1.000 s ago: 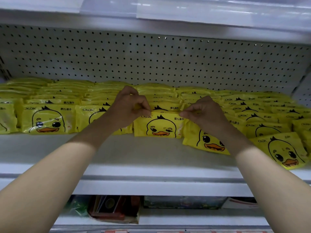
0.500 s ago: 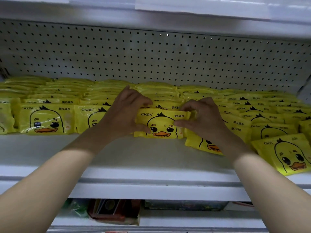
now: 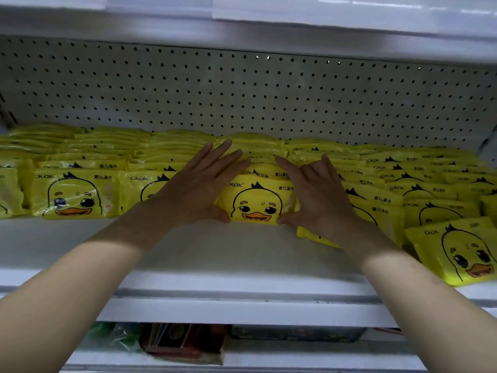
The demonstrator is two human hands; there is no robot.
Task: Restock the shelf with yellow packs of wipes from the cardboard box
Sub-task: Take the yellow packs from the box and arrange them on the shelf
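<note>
Pack of wipes [image 3: 255, 204] stands upright near the middle of the shelf [image 3: 188, 249], set back from its front edge, with more yellow packs [image 3: 75, 195] in rows behind it and to both sides. Left grip [image 3: 199, 189] and right grip [image 3: 320, 196] flank it, both released: fingers reach over the packs behind, thumbs touch its lower corners.

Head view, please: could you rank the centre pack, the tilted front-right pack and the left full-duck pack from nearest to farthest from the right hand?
1. Centre pack: touching the right hand, on its left.
2. Tilted front-right pack: off to its right.
3. Left full-duck pack: far left, beyond the left hand.
</note>
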